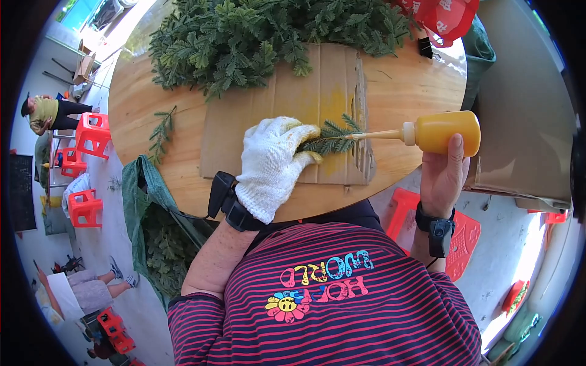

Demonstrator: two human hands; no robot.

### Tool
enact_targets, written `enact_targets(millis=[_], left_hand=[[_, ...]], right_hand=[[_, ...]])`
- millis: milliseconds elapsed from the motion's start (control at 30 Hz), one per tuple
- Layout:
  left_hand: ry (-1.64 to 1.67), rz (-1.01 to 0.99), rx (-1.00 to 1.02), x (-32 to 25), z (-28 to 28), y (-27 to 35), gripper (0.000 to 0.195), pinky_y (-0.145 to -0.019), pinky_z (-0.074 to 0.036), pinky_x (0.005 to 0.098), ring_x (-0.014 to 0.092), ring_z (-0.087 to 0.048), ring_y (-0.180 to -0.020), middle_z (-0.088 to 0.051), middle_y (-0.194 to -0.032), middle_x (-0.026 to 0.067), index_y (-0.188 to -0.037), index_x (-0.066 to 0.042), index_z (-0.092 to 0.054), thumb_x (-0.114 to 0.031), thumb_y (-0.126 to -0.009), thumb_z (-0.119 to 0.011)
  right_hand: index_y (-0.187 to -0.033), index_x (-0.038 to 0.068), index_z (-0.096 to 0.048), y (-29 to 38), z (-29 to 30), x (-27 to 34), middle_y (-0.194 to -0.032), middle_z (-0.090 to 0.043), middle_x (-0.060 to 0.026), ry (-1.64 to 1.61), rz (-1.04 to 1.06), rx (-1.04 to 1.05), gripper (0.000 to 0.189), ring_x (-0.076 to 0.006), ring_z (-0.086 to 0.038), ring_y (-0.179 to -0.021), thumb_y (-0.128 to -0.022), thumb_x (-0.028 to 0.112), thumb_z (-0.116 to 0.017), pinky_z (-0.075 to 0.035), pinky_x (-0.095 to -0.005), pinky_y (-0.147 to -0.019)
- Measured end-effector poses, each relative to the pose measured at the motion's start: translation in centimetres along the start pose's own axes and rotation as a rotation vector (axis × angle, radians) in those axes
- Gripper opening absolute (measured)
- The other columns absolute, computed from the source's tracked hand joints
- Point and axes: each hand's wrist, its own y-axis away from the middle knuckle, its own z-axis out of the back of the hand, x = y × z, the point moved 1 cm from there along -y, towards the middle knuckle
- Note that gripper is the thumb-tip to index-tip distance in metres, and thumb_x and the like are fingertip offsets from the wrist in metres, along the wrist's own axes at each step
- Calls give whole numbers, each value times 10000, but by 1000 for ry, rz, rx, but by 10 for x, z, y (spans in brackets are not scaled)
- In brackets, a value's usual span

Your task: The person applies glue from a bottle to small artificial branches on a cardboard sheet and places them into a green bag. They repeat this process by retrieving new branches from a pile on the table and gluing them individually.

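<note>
My left hand, in a white knit glove with yellow-stained fingertips, holds a green fir sprig low over the cardboard sheet. In my bare right hand is a yellow squeeze bottle, tipped on its side. Its long thin nozzle points left, and the tip meets the sprig or lies just over it. Yellow stains mark the cardboard around the sprig. My left palm and the sprig's lower end are hidden by the glove. A single loose fir sprig lies on the wooden table to the left.
A large heap of fir sprigs covers the table's far side. Near the right rim are a black binder clip and a red plastic bag. A green sack of greenery hangs at lower left. Cardboard boxes stand right; people are at left.
</note>
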Motion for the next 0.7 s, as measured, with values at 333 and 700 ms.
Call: enact_targets(millis=[333,700], left_hand=[[6,5,26,-4,2,-2,376,-862,-425,384,273,-572,-977,-636,-973,73,-1005,-97,-683,-183,-647,-758],[-6,-7,23,-5,1,-2,368,-847,-422,386,264,-577,-955,-634,-949,65,-989,-108,-685,-200,-641,-762]], right_hand=[[-1212,62,-532,-2,15,5,-1127,-612,-55,-41,23,-66,327,-179,-585,-1056,-938,234,-580,-468,-372,-946],[-1201,70,-540,-4,39,7,-1119,-614,-45,-86,7,-168,325,-172,-584,-1045,-933,248,-588,-466,-361,-937]])
